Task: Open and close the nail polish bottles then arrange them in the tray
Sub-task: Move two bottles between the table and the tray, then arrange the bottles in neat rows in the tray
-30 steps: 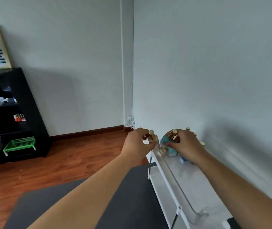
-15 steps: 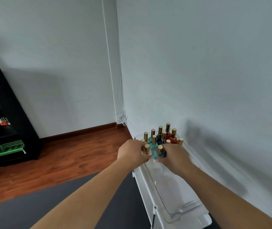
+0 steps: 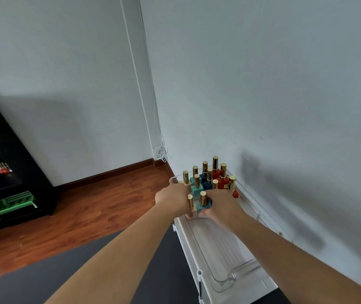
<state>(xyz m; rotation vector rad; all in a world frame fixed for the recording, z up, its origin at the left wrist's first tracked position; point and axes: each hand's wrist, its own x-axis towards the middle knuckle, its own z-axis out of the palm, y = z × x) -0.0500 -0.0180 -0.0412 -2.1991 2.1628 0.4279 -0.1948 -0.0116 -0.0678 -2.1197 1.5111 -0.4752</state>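
Head view: left hand [image 3: 173, 199] clamps a beige bottle [image 3: 191, 205], right hand [image 3: 221, 205] a teal bottle [image 3: 203, 204], lining them in the tray [image 3: 223, 279] at lower centre.

Tray [image 3: 223, 281]: clear glossy plastic. Bottle caps [image 3: 215, 163]: shiny gold metal look. Floor [image 3: 100, 207]: polished wood. Mat [image 3: 65, 275]: matt grey.

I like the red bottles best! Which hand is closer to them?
The right hand. It sits just in front of the red bottles in the clear tray, holding a teal bottle. The left hand is farther over, at the tray's left edge.
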